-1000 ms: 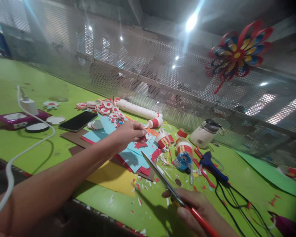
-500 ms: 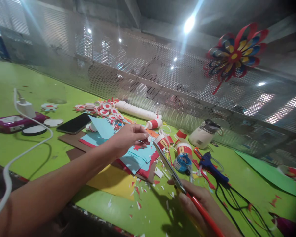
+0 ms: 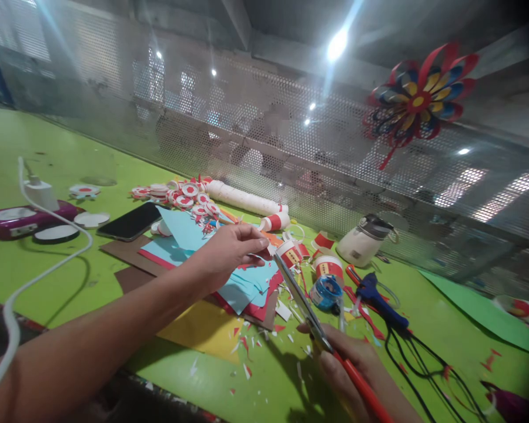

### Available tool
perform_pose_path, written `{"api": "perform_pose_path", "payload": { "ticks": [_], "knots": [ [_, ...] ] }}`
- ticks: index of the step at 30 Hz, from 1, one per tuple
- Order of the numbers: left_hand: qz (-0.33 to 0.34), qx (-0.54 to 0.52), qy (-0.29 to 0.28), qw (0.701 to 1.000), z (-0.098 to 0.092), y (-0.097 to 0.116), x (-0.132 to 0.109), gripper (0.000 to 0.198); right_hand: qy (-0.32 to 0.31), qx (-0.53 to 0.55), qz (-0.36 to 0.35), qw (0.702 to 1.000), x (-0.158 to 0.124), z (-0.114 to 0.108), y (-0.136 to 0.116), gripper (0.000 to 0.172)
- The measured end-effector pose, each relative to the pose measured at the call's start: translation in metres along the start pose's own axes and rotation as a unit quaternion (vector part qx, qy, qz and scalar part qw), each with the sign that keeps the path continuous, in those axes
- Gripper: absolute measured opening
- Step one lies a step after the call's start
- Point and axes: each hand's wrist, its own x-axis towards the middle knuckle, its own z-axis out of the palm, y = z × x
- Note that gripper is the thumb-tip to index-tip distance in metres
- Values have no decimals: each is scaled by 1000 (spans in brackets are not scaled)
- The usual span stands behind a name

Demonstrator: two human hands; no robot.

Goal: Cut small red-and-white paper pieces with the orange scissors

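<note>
My left hand (image 3: 229, 252) is closed in a pinch on a small white paper piece (image 3: 271, 249), largely hidden by the fingers. My right hand (image 3: 352, 364) grips scissors (image 3: 297, 294) with red handles, their long blades pointing up and away, tips at the paper piece. Below my left hand lies a stack of light blue paper (image 3: 242, 288) over red and brown sheets, with a yellow sheet (image 3: 203, 332) in front. Red and white paper cups (image 3: 328, 267), partly cut up, stand beyond the scissors, near a blue jar (image 3: 326, 292).
A blue glue gun (image 3: 381, 299) with black cables lies to the right, near a cream jug (image 3: 365, 238). Left are a phone (image 3: 130, 221), a purple device (image 3: 13, 220) and a white cable (image 3: 15, 299). Red-white discs (image 3: 189, 197) pile up beside a white tube (image 3: 247, 198). Paper scraps litter the green table (image 3: 255, 399).
My left hand has shifted very slightly to the right, still pinching the paper piece. The scissors stay at nearly the same place, and the view has turned a little.
</note>
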Motion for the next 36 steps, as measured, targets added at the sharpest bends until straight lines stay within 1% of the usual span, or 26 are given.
{"api": "perform_pose_path", "payload": {
  "ticks": [4,11,17,25,31,36],
  "knots": [
    [-5,-1,-2,1000,-1,-2,1,15,-37,49,23,998,0,-2,-2,44],
    [-17,-3,6,1000,0,0,2,15,-45,79,26,996,2,-6,-8,41],
    [-20,0,8,1000,1,1,1,15,-55,100,40,993,0,-4,-4,42],
    [-14,24,-8,1000,2,5,0,12,-49,69,44,995,1,-8,-10,45],
    [-12,48,-8,999,3,6,0,11,-60,25,47,997,0,-10,-6,49],
    [-12,59,-17,998,3,5,0,13,-58,72,40,995,1,-11,-9,45]
  ]
}}
